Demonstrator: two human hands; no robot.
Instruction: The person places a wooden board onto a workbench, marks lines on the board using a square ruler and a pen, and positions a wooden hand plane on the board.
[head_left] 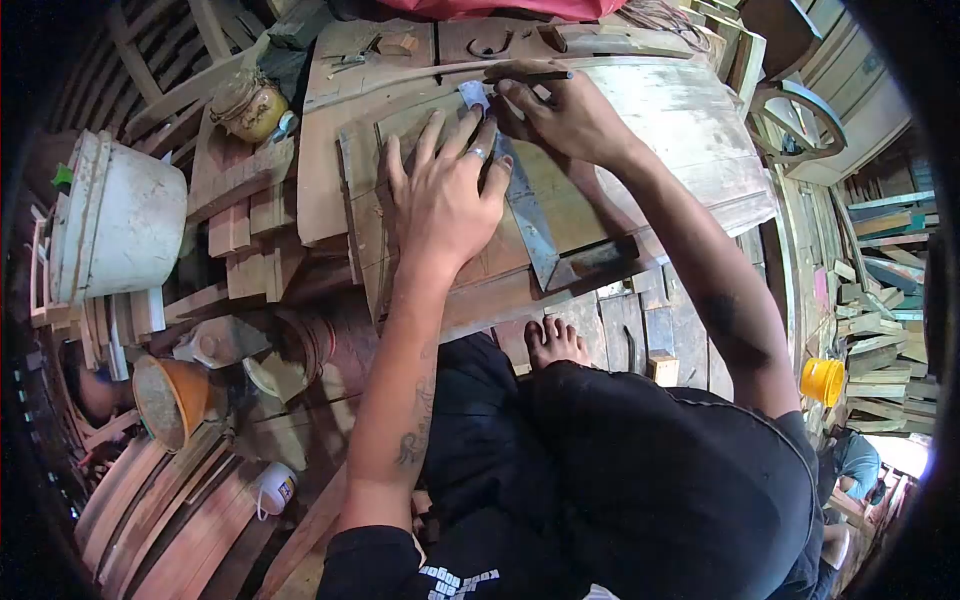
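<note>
My left hand (pixel 445 200) lies flat with its fingers spread on a wooden board (pixel 420 270). Its fingertips press near the upper end of a metal square (pixel 530 225), whose long strip slants down to the board's near edge. Just right of it, my right hand (pixel 572 115) is closed around a thin dark pencil (pixel 535 77), held almost level over the board. The pencil's tip is at the far end of the metal strip; whether it touches the wood I cannot tell. Fingers of my left hand partly cover the strip.
On the left stand a white bucket (pixel 130 215), a jar (pixel 248 108) and an orange container (pixel 170 400) among wood pieces. A yellow bucket (pixel 822 381) and stacked offcuts (pixel 880 350) are at the right. My bare foot (pixel 555 343) is below the board. Another person (pixel 858 462) sits far right.
</note>
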